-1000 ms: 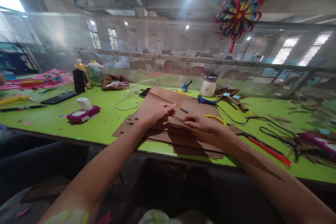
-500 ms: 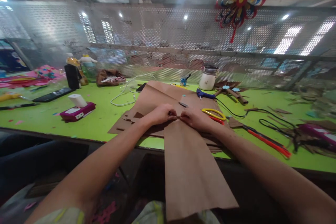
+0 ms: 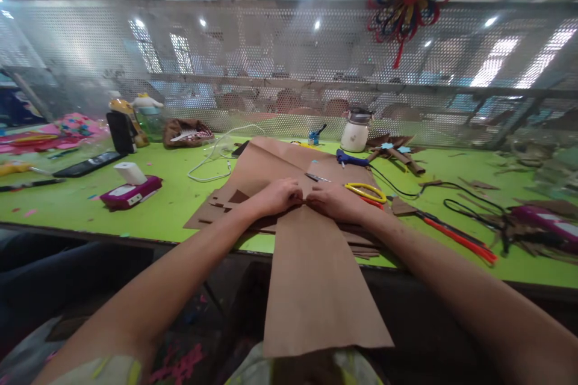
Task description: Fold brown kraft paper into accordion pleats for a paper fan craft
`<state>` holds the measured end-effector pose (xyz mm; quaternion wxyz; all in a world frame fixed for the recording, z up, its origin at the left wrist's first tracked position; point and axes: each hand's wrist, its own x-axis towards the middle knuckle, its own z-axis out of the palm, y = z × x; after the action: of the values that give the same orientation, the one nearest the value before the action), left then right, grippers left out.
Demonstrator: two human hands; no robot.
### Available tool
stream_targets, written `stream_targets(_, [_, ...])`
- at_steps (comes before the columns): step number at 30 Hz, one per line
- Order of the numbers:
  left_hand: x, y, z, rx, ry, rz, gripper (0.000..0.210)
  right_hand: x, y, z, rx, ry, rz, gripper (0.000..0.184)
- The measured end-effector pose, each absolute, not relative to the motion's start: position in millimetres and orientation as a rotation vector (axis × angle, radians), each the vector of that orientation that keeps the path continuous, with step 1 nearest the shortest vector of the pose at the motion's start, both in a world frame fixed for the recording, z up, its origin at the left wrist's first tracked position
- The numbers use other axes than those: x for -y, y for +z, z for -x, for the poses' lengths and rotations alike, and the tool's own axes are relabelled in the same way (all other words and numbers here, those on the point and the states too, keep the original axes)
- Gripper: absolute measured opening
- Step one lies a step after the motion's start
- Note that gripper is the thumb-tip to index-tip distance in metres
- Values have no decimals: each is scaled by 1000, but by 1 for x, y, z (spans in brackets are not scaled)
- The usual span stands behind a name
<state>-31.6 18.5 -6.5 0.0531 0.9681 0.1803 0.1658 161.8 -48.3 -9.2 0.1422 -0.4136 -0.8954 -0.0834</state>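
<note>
A: What had just been changed?

B: The long, flat brown paper sheet (image 3: 321,289) had been brought over the front edge of the lime-green counter (image 3: 198,159); a second earlier, no such hanging length was seen.

A: How was it held?

B: Its far edge was pinched by the left hand (image 3: 283,195) and the right hand (image 3: 333,200), close together, though fingertips were partly hidden and the exact grip was hard to judge.

A: Meaning what?

B: Attention, seemingly, had been shifted to that narrow edge.

A: And since half a second earlier?

B: The near end had been swung slightly leftward; the pinch was kept.
</note>
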Motion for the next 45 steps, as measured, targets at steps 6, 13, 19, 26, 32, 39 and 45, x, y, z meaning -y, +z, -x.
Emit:
stream_targets(6, [-14, -4, 32, -524, 465, -3010, 20, 50, -6, -157, 2623, -297, 1245, 23])
stream_targets(13, [-14, -1, 34, -528, 423, -3002, 19, 50, -4, -162, 2654, -331, 1383, 18])
stream_targets(19, [-19, -6, 37, -589, 406, -2948, 13, 53, 0, -165, 2679, -290, 1366, 14])
stream_targets(26, [-16, -5, 41, -559, 378, -3018, 15, 58, 5, -165, 2708, -310, 1400, 14])
stream_targets(32, [-7, -2, 43, -487, 380, -3126, 17, 63, 5, -168, 2712, -398, 1473, 14])
stream_targets(39, [-14, -3, 42, -577, 478, -2955, 18, 61, -1, -164, 2680, -469, 1511, 15])
stream_targets(45, [-30, -19, 38, -721, 600, -2797, 14, 58, -4, -155, 2637, -466, 1525, 19])
